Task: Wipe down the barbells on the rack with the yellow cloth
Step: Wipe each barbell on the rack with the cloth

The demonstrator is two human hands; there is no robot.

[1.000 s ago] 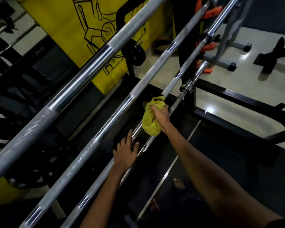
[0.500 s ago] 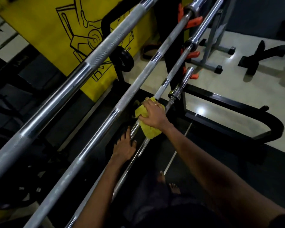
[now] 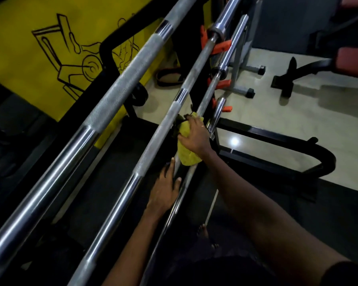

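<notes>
Nearest us, our left hand (image 3: 165,188) lies flat on a lower barbell (image 3: 205,100), fingers straight and holding nothing. Just beyond it our right hand (image 3: 195,135) curls over the yellow cloth (image 3: 186,155) and presses it round that same bar, close beside the thicker knurled barbell (image 3: 153,139). Farther off, the rack's orange hooks (image 3: 221,47) carry the bar ends above a pale floor (image 3: 287,131).

bare forearms (image 3: 256,195), dark sleeve edge (image 3: 351,274), bare feet (image 3: 203,231)
</notes>
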